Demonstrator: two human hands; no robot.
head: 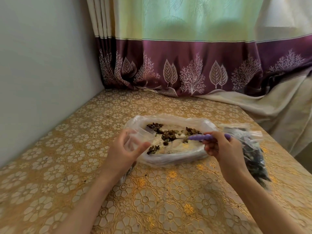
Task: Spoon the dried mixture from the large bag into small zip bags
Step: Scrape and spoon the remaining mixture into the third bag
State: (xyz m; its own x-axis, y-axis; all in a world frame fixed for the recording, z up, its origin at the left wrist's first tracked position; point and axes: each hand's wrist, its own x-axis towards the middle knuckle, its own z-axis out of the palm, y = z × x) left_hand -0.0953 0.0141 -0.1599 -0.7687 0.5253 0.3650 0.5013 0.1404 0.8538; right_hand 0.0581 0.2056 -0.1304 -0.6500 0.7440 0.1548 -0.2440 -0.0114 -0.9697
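Head view, frame centre: your right hand [217,146] grips the purple spoon [200,137]; keep it level toward the small zip bag [143,137] your left hand [128,149] pinches open.

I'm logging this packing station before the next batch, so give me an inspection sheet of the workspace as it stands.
Surface: table under a gold floral cloth.
Job's things: large bag lies open, dried mixture scattered inside; small zip bag looks empty; purple spoon in the mixture.
Clutter: filled bag at right.
Hands: left hand holds the small zip bag; right hand grips the spoon.
Cables: nothing seen.
Surroundings: curtain behind, wall at left.
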